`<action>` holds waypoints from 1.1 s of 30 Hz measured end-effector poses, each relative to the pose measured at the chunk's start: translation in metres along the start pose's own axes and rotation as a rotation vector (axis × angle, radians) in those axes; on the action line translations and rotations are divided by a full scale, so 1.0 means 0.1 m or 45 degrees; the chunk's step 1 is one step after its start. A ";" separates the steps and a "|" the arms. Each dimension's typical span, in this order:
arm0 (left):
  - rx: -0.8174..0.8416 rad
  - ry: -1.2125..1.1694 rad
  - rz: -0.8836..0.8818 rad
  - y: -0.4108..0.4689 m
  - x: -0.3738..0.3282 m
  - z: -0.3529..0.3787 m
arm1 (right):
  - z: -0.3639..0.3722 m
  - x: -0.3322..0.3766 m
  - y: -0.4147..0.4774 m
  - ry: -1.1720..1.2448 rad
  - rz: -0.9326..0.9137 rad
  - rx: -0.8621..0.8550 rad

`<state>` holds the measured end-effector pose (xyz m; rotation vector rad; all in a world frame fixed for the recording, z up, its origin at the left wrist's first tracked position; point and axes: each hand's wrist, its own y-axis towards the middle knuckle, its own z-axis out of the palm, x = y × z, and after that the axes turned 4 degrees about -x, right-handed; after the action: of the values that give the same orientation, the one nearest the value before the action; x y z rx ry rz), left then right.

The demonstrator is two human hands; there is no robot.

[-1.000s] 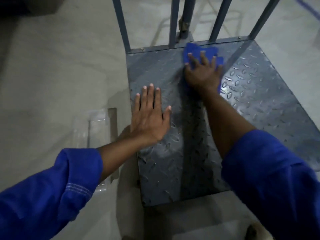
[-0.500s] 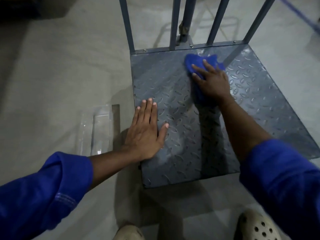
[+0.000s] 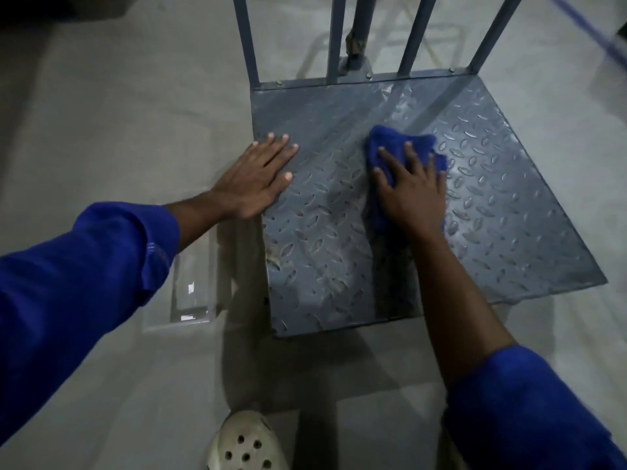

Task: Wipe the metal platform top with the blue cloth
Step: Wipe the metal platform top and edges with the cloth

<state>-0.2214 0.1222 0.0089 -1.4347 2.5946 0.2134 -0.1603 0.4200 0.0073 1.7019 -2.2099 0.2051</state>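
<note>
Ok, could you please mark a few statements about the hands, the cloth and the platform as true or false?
1. The right hand presses the blue cloth flat on the metal platform. True.
2. The left hand holds a second cloth. False: it rests flat and empty on the platform's left edge.
3. The cloth touches the back rail. False: it lies mid-platform, apart from the upright bars.
4. A clear plastic item lies on the floor left of the platform. True.
</note>
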 end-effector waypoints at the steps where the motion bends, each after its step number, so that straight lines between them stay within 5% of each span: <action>1: -0.006 0.002 0.002 0.00 -0.01 -0.01 | -0.02 0.01 -0.11 0.021 0.105 -0.033; 8: -0.079 0.021 0.118 0.01 0.05 0.00 | 0.27 0.82 -1.73 0.036 -0.382 0.018; 17: -0.084 0.025 0.095 -0.01 0.02 -0.01 | 0.02 0.08 -1.25 -0.035 -0.006 0.006; 26: -0.092 0.076 0.103 0.00 0.03 -0.01 | 0.33 1.02 -2.52 0.055 -0.444 0.123; 33: -0.053 0.094 0.092 0.01 0.06 -0.04 | 0.38 1.12 -1.93 0.065 -0.486 0.076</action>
<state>-0.2253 0.1169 0.0115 -1.3890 2.7196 0.2296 -0.0078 0.2537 -0.0067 2.0839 -1.8151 0.2159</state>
